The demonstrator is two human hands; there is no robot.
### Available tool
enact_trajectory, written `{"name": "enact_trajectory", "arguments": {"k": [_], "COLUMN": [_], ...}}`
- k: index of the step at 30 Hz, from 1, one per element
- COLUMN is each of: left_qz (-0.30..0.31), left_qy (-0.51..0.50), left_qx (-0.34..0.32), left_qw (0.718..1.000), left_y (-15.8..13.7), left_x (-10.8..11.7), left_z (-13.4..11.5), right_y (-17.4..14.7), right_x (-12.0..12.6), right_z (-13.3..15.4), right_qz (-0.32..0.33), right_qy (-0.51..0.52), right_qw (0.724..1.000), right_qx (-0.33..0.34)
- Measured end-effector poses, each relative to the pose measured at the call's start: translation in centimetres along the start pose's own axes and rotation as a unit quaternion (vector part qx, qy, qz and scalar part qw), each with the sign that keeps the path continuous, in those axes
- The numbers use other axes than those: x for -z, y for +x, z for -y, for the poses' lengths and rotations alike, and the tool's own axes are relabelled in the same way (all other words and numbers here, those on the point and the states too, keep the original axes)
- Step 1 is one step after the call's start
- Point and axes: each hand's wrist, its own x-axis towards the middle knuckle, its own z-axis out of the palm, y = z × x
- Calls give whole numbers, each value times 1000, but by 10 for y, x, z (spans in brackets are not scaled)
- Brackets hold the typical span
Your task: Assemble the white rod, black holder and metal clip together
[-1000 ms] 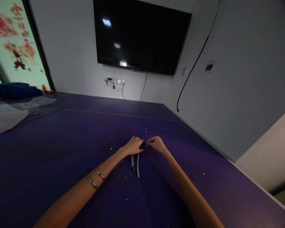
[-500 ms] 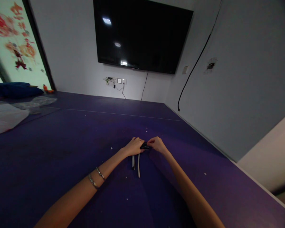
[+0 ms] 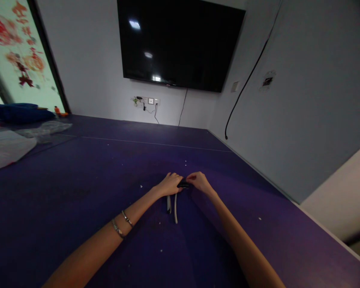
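My left hand (image 3: 170, 184) is curled over a small dark object, palm down on the purple surface, pinning it. That small black object (image 3: 183, 185) pokes out between my two hands; its kind is too small to make out. Right beside it, my right hand (image 3: 199, 181) has thumb and forefinger pinched together at the object's right end. What sits in the pinch, if anything, is hidden. Below my left hand, a grey strip with a dark edge (image 3: 168, 204) and a thin pale strip (image 3: 175, 209) stick out toward me. The left hand covers their upper ends.
The purple surface (image 3: 132, 168) carries scattered white specks. Clear plastic sheeting (image 3: 10, 146) and dark blue cloth (image 3: 21, 113) lie at the left. A large television (image 3: 180, 44) hangs on the far wall above sockets (image 3: 151, 101). A black cable (image 3: 247, 82) dangles along the right wall.
Both hands stay almost where they were. The right fingertips have shifted slightly up, and the black object between the hands looks flatter and darker.
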Motion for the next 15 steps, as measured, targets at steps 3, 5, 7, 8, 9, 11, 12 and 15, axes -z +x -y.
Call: {"name": "enact_trajectory", "arguments": {"k": [3,5,7,8,9,11,12,15], "left_qz": [-2,-1,-2,-3,-5,-12,-19,-42], "left_qy": [-4,-6,-6,-6,-6,-8,-8,2], "left_qx": [4,5,3,1,-1,-7,-9,1], "left_qw": [1000,1000,1000,1000,1000,1000,1000,999], "left_y": [0,-2,-3,-4,-5,-5,-5,-3], "left_x": [0,1,4,5,7,11,13,23], "left_z": [-1,-2,-4,-5,-6,-9,-10,-13], "right_y": [1,0,-3,-5,-7,-13,-15,-20], "right_x": [4,7,7,7,6,3,1,-4], "right_z": [-6,-10,-12,-13,-13,-13,-13,-16], "right_qz": [-29,-49,-64,-70,-79,-101,-112,-122], "right_qy": [-19,-41,-61,-72,-89,-141,-173,-238], "right_qw": [999,998,996,995,993,984,977,961], "right_qx": [-9,-18,-24,-25,-29,-44,-52,-72]}}
